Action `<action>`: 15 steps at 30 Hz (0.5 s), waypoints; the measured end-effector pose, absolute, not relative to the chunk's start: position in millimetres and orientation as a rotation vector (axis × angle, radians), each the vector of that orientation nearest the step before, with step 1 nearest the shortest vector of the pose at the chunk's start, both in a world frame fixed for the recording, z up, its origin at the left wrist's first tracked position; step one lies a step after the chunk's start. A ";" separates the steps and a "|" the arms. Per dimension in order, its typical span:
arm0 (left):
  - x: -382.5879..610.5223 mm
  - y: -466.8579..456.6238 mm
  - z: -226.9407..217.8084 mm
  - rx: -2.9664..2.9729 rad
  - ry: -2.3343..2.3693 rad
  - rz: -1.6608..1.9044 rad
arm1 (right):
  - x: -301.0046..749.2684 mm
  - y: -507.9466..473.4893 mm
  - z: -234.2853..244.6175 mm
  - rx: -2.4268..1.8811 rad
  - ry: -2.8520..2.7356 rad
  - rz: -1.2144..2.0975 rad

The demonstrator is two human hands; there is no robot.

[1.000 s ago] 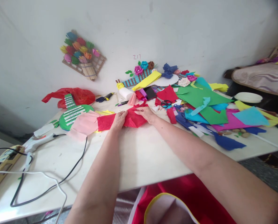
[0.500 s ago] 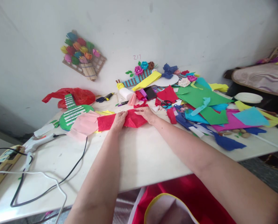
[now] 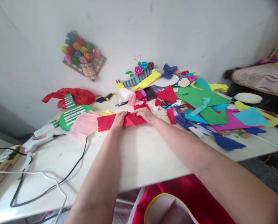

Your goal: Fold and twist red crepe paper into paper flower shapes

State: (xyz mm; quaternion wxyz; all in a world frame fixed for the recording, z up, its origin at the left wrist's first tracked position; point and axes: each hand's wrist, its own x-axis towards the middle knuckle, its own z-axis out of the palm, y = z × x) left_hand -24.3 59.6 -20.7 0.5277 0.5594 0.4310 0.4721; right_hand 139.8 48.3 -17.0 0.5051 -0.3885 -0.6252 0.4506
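Observation:
A strip of red crepe paper [image 3: 105, 122] stretches across the middle of the table, its left end beside a sheet of pale pink paper [image 3: 83, 124]. My left hand [image 3: 119, 120] is closed on the strip near its middle. To the right, my right hand [image 3: 145, 114] grips the same red paper, fingers pointing left and partly over it. Between the two hands the paper is creased and bunched. Another bit of red paper sticks up just behind my right fingers. The exact fingertip hold is partly hidden.
Scissors [image 3: 166, 104] and heaped coloured paper [image 3: 204, 95] lie to the right. At left are a green guitar-shaped craft [image 3: 76, 113], a glue gun [image 3: 39, 141], a black cable [image 3: 71, 171] and a power strip [image 3: 5, 161]. Pliers [image 3: 104, 97] lie near the wall.
My right fingers have shifted slightly left over the red paper. The paper between my hands is now more folded, and its lower edge sits higher. My left hand is nearly still.

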 end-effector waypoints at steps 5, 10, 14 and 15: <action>-26.0 64.9 -24.3 1.294 1.047 1.118 | 138.8 49.0 -18.8 -0.960 -1.617 0.989; -25.4 60.3 -21.9 1.397 1.081 1.089 | 137.9 51.7 -21.7 -1.031 -1.681 0.895; -25.6 60.1 -22.0 1.473 1.089 1.121 | 139.8 52.5 -21.5 -0.975 -1.654 0.925; -25.6 60.6 -22.2 1.507 1.094 1.129 | 140.2 52.8 -21.7 -0.949 -1.611 0.952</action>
